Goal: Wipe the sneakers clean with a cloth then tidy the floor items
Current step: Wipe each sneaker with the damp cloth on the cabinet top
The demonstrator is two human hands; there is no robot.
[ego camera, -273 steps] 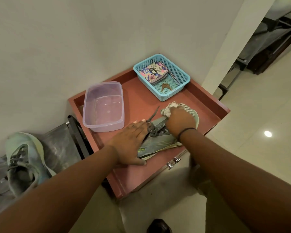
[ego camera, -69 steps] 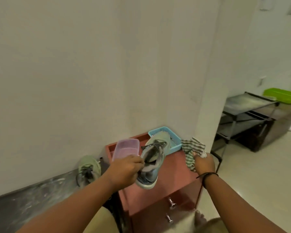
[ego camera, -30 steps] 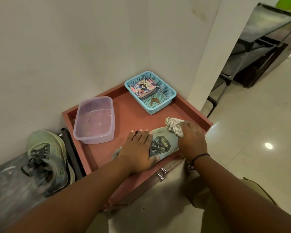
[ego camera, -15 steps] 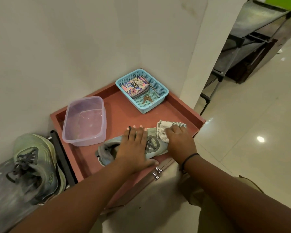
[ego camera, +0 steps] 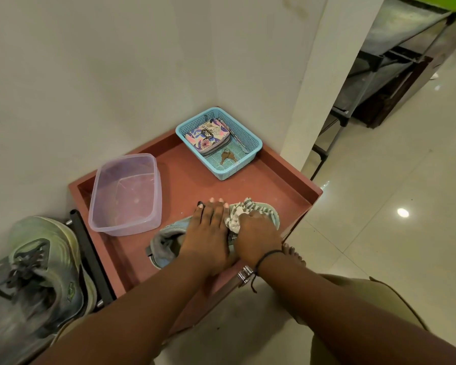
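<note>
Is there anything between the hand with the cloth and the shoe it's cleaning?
Only the cloth itself. The right hand grips it bunched and presses it on the sneaker; nothing else visible sits between them. The left hand lies flat on the sneaker beside it.

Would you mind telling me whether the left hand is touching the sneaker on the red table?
Touching. The head view shows the left hand lying flat on the sneaker, fingers straight, covering its middle with no gap between them.

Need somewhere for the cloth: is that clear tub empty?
Seemingly empty: through the clear tub only its bare bottom shows; any water film, cannot tell.
</note>
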